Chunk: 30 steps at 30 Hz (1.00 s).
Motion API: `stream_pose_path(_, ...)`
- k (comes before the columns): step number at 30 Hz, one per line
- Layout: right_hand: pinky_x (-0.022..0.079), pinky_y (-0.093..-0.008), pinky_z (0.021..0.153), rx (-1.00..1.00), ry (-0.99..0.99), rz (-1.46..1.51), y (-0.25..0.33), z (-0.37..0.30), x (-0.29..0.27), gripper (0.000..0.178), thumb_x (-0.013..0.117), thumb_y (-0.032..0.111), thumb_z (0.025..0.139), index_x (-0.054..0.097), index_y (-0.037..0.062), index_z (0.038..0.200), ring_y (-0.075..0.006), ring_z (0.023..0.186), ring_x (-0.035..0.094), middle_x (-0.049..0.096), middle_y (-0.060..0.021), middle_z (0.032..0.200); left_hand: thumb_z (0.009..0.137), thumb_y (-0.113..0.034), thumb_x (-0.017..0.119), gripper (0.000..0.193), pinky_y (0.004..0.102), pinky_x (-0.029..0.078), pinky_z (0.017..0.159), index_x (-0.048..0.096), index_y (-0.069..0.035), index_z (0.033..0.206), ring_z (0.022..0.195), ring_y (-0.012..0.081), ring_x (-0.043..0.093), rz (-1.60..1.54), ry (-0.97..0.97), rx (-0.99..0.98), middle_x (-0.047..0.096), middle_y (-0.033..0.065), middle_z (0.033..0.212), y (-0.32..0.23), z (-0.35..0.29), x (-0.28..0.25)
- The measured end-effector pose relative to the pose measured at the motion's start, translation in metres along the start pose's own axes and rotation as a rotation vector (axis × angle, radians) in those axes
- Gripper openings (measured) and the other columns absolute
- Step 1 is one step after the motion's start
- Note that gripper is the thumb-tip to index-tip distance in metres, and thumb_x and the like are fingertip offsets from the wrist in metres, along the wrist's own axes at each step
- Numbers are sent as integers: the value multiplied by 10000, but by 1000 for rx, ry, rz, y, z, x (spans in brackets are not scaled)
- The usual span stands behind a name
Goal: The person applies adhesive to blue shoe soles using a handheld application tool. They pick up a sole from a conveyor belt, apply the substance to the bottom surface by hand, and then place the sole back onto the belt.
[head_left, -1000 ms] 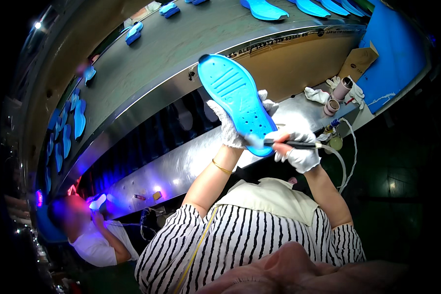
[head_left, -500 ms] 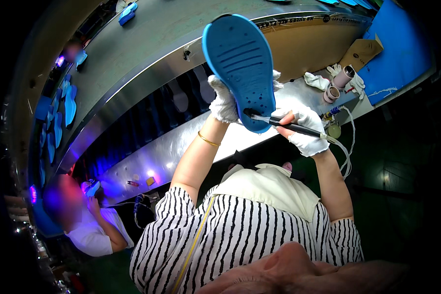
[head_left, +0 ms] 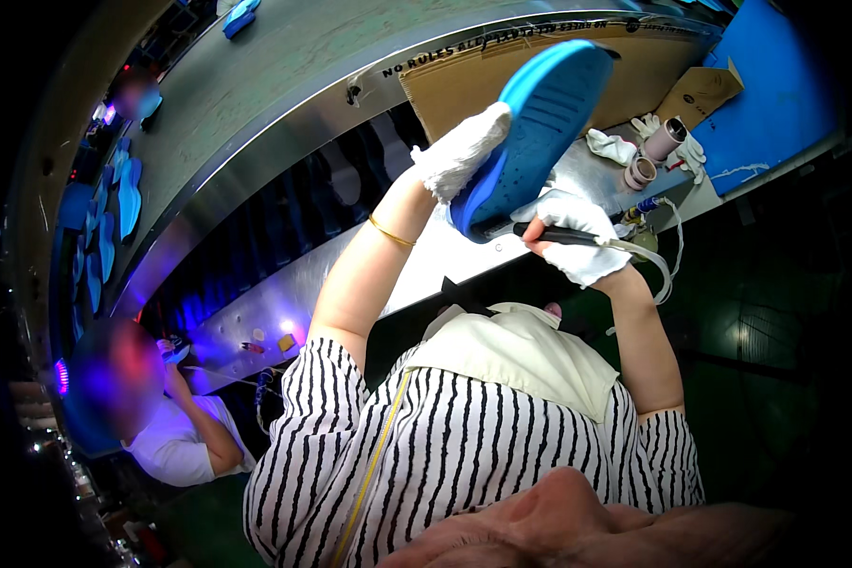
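White-gloved fingers of the person's left hand [head_left: 466,151] grasp the left edge of a bright blue, foot-shaped moulded shoe sole [head_left: 549,118]; some are hidden behind it. The sole is held in the air above a shiny metal bench [head_left: 426,260], steeply tilted, its ribbed toe end up and its heel end down. The right hand [head_left: 579,257], gloved in white with bare fingertips, is wrapped around a slim black-handled tool [head_left: 566,234] trailing a pale flexible tube [head_left: 646,254]. The tool's tip is at the heel end; whether it touches cannot be told. Farther right stand two pinkish cylindrical containers [head_left: 665,140], with a crumpled white glove [head_left: 611,147] beside them. At left, smaller-looking blue soles [head_left: 130,199] lie on a grey-green conveyor belt [head_left: 284,85].
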State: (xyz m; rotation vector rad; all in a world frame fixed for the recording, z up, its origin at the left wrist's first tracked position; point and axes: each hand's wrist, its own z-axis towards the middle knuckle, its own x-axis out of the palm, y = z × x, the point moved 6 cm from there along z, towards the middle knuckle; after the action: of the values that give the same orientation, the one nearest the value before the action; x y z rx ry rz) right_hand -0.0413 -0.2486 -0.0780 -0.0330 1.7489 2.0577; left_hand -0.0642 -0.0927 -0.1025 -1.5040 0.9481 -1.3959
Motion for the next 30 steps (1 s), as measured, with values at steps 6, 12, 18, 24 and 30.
stream_pose_path(6,491,-256,722,97,122,202,-6,3,-3,130,648,-83,706,637,31,768,-136,771,592,637,-59,838,869,-482,588,548,291,543,674,510,-38,1180,760,157,614,27,-144,-215,609,110,934,0,2,4)
stream_pose_path(12,495,-258,666,51,48,136,-22,13,8,151,622,-104,687,626,30,756,-144,732,600,620,-81,830,859,-573,539,637,267,523,663,535,-49,1221,745,129,603,218,-226,-215,619,99,952,-6,-1,-6)
stream_pose_path(18,484,-279,725,-9,97,-25,-7,17,-11,106,620,-59,686,618,40,721,-169,777,593,610,-71,812,845,-620,519,735,261,501,760,466,-53,1310,845,132,588,275,-211,-240,606,118,1057,-7,-5,-4)
stream_pose_path(24,495,-271,678,-33,82,-129,-13,14,-15,122,666,-45,679,598,51,713,-151,728,597,611,-43,780,841,-622,514,699,290,538,694,518,-26,1207,810,166,620,61,-231,-245,616,123,977,1,-9,-19)
stream_pose_path(30,482,-264,709,-69,-208,95,-1,0,-55,115,677,-41,743,591,20,790,-127,756,589,631,-83,844,817,-749,288,887,464,349,1051,370,-42,1346,1235,285,429,-565,-190,295,452,163,1313,-46,-32,-14)
